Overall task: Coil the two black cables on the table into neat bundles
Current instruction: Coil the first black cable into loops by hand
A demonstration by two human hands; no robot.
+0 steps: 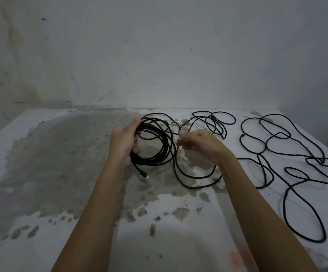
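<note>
My left hand (124, 143) grips a coil of black cable (159, 152), several loops thick, held just above the table's middle. A connector end (147, 176) dangles from the coil's lower edge. My right hand (196, 143), blurred, pinches the same cable's loose strand just right of the coil. That strand trails in wide loops (196, 185) below my right wrist and back to small loops (216, 122) near the wall. A second black cable (289, 152) lies sprawled in loose loops across the table's right side.
The table (61, 154) is white with large worn grey patches. A stained white wall (159, 55) rises directly behind it. The table's right edge runs close to the second cable's outer loops. An orange smear (237, 259) marks the near side.
</note>
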